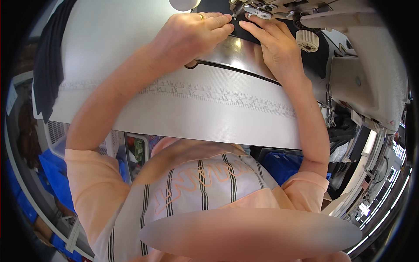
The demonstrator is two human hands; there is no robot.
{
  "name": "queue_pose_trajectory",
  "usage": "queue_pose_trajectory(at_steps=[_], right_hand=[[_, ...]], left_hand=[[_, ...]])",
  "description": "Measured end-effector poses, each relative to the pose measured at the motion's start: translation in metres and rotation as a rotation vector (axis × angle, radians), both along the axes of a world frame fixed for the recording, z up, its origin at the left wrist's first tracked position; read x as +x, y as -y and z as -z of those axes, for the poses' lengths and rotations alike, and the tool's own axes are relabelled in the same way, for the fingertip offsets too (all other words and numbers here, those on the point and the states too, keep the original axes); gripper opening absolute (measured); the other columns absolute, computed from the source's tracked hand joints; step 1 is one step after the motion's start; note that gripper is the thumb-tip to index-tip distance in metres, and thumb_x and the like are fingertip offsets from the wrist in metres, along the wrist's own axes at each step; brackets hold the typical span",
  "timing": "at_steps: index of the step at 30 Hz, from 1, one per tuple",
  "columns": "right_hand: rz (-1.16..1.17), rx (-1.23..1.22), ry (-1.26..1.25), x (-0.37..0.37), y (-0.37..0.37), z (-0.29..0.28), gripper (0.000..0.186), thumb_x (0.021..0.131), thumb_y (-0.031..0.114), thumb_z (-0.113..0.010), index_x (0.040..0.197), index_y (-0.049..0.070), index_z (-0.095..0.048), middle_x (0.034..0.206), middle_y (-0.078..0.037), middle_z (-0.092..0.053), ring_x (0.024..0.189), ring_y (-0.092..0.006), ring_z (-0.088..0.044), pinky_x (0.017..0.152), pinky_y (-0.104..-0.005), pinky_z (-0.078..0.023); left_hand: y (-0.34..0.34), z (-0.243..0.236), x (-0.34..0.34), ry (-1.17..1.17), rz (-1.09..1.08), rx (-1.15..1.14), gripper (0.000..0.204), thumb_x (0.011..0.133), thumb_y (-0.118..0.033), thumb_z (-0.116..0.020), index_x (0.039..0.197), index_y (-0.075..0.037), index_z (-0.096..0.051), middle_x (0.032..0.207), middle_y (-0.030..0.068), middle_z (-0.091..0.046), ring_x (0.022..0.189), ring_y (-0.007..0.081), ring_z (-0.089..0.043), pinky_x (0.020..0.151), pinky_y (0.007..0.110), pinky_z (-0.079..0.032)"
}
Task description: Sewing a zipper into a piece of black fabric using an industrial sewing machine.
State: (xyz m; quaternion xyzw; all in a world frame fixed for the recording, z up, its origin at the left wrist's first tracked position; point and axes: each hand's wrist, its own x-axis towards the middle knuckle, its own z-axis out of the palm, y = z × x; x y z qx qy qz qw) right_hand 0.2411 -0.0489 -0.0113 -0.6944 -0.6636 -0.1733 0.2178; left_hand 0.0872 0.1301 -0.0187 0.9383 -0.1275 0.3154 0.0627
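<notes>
Striped clothing [200, 181] sits closest; beyond, left hand [187, 36] and right hand [280, 51] touch black cloth [241, 33] between them, pinching or not I can't tell; fingers straying under the machine head [258, 12] could catch.

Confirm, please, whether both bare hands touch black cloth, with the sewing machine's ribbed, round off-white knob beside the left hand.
Not quite: in the head view, the knob is beside the right hand, which, like the left hand, does touch the black cloth.
</notes>
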Motion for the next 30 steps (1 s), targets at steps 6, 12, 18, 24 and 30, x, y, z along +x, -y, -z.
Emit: queue_pose_trajectory(at_steps=[6,12,18,24,30], right_hand=[[0.054,-0.089,-0.028,0.002,0.001,0.001,0.051,0.075,-0.005,-0.063,0.117,0.022,-0.067,0.108,0.000,-0.067,0.094,-0.0210,-0.060,0.081,-0.0297,-0.053],[0.062,-0.064,0.011,0.001,0.001,0.000,0.046,0.077,0.001,-0.067,0.117,0.023,-0.067,0.109,0.001,-0.065,0.097,-0.0206,-0.059,0.081,-0.0301,-0.053],[0.103,-0.152,-0.114,0.003,0.001,0.001,0.044,0.080,0.004,-0.067,0.119,0.024,-0.066,0.111,0.001,-0.063,0.101,-0.0207,-0.057,0.084,-0.0298,-0.052],[0.099,-0.112,-0.066,0.020,0.009,0.002,0.025,0.080,0.019,-0.071,0.104,0.014,-0.070,0.101,-0.004,-0.068,0.092,-0.0249,-0.061,0.080,-0.0349,-0.053],[0.371,-0.177,-0.113,0.025,0.080,-0.042,0.011,0.083,0.014,-0.068,0.090,0.007,-0.068,0.094,-0.007,-0.065,0.092,-0.0282,-0.060,0.079,-0.0383,-0.048]], left_hand=[[-0.004,0.005,0.006,0.046,0.014,-0.047,0.027,0.075,-0.003,-0.071,0.103,-0.003,-0.070,0.112,0.0109,-0.068,0.097,0.0228,-0.069,0.079,0.031,-0.058],[-0.004,0.000,0.005,0.014,0.001,-0.040,0.029,0.074,-0.002,-0.072,0.103,-0.003,-0.070,0.111,0.0105,-0.069,0.098,0.0226,-0.069,0.080,0.030,-0.057],[-0.006,0.002,0.010,0.012,-0.010,-0.038,0.028,0.075,-0.004,-0.072,0.103,-0.004,-0.070,0.110,0.0098,-0.069,0.098,0.0226,-0.068,0.082,0.031,-0.057],[-0.008,0.009,0.009,0.018,-0.011,-0.079,0.027,0.074,-0.005,-0.072,0.101,-0.004,-0.070,0.110,0.0095,-0.069,0.098,0.0226,-0.068,0.083,0.031,-0.057],[-0.013,0.003,0.010,-0.187,-0.023,-0.177,0.032,0.076,-0.002,-0.069,0.109,-0.004,-0.068,0.114,0.0090,-0.067,0.107,0.0229,-0.064,0.093,0.034,-0.051]])
